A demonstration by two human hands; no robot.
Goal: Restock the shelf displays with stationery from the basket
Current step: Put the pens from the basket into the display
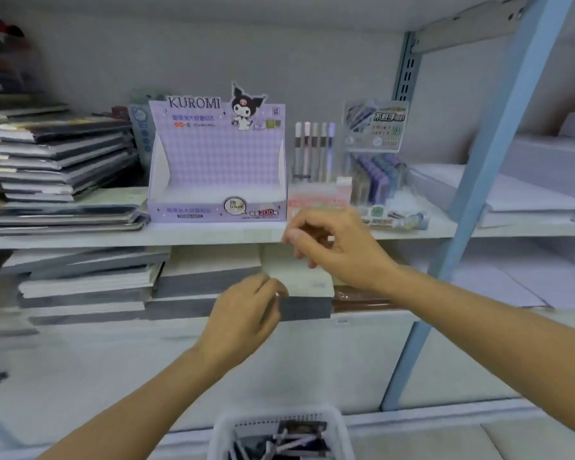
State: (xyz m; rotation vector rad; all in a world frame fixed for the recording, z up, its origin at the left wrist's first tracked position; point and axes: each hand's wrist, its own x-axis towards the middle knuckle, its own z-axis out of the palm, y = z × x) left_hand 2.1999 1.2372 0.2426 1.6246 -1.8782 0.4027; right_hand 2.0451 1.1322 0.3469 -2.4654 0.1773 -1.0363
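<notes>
The purple box (217,167) stands on the shelf board (113,239), and it looks empty inside. It is the spot that needs filling, I think.

The basket (273,414) sits far below the purple box, at the bottom edge of the view. The stationery (289,439) lies inside it, a dark jumble of pens and small packs.

The right hand (339,250) hangs just below the right front corner of the purple box. Its fingers are curled in and the thumb is close to them. It could be pinching something tiny, but the view is blurry and I cannot tell. The left hand (243,317) is lower, under the middle of the purple box, by a pale pad (299,277) on the next shelf down. Its fingers curl away from the camera, so I cannot tell if it holds anything either.

What could go wrong? The purple box is thin card with nothing in it, so it is probably very light. A bump from the right hand could push it back or tip it over. The tall pens (314,151) just right of the purple box stand upright, so a knock could make them fall. If the right hand does hold a small thing, a loose pinch could drop it down behind the shelf board.
</notes>
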